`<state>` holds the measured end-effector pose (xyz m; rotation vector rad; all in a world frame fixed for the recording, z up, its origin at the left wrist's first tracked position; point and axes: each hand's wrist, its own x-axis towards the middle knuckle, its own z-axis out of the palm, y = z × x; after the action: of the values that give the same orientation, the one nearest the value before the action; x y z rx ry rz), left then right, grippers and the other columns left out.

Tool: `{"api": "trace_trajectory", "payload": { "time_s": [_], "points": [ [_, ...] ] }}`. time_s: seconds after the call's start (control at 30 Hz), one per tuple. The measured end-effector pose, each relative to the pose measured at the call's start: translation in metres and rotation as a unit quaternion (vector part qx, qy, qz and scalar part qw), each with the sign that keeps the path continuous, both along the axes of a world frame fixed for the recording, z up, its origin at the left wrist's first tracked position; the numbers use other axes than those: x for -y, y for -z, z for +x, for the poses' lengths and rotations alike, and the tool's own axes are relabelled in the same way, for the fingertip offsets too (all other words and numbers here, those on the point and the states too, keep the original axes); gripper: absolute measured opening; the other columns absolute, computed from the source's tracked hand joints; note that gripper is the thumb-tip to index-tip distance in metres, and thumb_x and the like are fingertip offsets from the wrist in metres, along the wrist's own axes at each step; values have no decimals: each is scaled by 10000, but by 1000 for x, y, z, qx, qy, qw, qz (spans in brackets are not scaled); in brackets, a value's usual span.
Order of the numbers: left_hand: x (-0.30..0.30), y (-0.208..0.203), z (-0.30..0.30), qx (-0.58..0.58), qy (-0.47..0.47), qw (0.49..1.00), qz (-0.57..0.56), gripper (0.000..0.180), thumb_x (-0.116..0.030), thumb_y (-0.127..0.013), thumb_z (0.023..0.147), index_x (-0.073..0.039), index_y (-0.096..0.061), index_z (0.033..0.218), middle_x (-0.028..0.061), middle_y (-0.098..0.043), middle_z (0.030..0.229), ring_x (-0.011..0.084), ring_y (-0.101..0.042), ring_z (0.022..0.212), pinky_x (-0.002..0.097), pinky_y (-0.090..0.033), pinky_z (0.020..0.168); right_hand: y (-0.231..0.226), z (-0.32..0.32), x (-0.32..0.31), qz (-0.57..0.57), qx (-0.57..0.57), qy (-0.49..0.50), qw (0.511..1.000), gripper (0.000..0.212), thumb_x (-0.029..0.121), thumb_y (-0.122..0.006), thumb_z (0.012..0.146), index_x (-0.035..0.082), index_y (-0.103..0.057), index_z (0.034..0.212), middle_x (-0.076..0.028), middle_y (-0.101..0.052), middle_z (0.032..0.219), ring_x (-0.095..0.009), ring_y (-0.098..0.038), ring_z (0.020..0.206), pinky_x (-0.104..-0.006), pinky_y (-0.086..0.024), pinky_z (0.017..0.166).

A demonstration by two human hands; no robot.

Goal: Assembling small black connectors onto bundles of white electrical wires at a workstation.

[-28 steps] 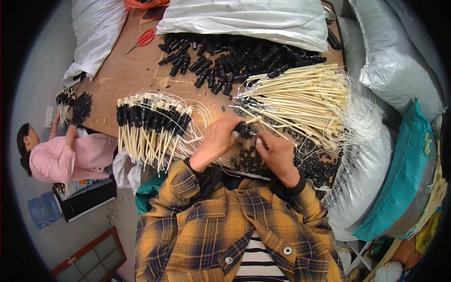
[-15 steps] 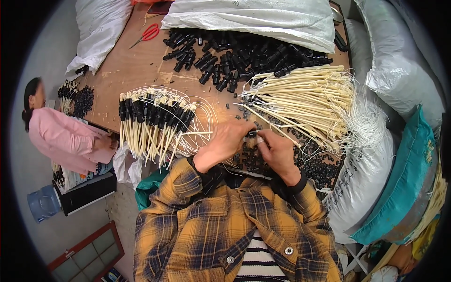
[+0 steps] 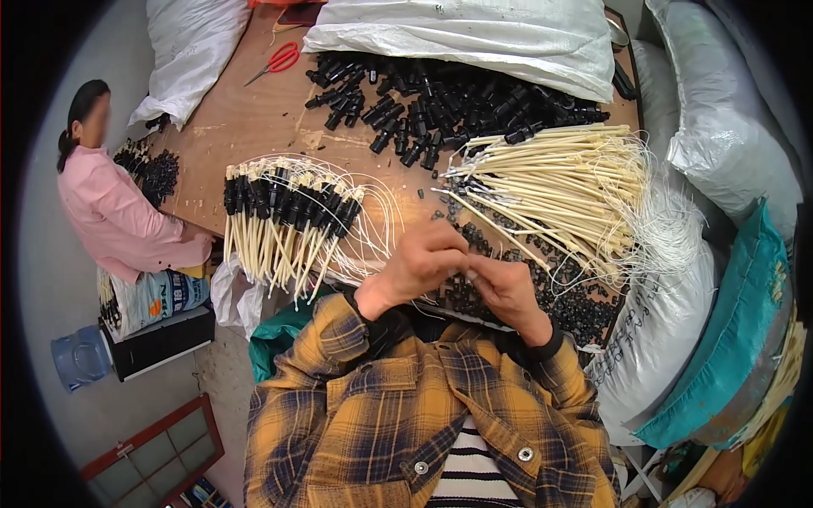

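My left hand point(image 3: 421, 261) and my right hand point(image 3: 508, 292) meet above the near edge of the table, fingertips pinched together. Whatever they hold is too small or too covered to make out. Under and around them spread many small black pieces point(image 3: 584, 315). Left of my hands lies a row of cream rods with black fittings point(image 3: 292, 207) on them and thin white cords looping out. To the right is a fanned bundle of cream rods point(image 3: 550, 186) with white tips and long white cords. Beyond them sits a heap of black cylindrical fittings point(image 3: 440, 106).
A white woven sack point(image 3: 466, 34) lies behind the heap. Red-handled scissors point(image 3: 284, 57) rest at the table's far left. Full white sacks point(image 3: 732, 127) and a teal sack point(image 3: 720, 339) crowd the right side. A person in pink point(image 3: 127, 212) works at the left.
The black piece seen between my fingertips is now hidden by my hands, which have closed together. The view has shifted slightly. The person in pink has raised the head.
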<state>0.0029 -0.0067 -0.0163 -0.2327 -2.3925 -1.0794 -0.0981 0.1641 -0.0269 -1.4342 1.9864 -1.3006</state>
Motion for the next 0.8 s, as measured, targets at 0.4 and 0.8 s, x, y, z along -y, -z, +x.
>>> {"api": "trace_trajectory", "payload": {
  "time_s": [0.4,0.8],
  "points": [
    [52,61,-27,192,-324,926,-22,173,-49,-716,716,-61,-699,888,126,-644,812,278,-627,699,380,-495,631,6,-7,-6,80,141,173,971,139,96,-618,879,-25,-676,914,20,-543,607,-39,-449,548,-222,-366,506],
    [-29,12,-25,29,-154,987,-37,450,34,-691,704,-125,-669,1125,78,-681,949,252,-662,801,324,-554,675,24,-9,16,-9,333,151,931,140,91,-628,885,-35,-670,930,2,-620,679,-33,-494,599,-223,-400,539]
  ]
}}
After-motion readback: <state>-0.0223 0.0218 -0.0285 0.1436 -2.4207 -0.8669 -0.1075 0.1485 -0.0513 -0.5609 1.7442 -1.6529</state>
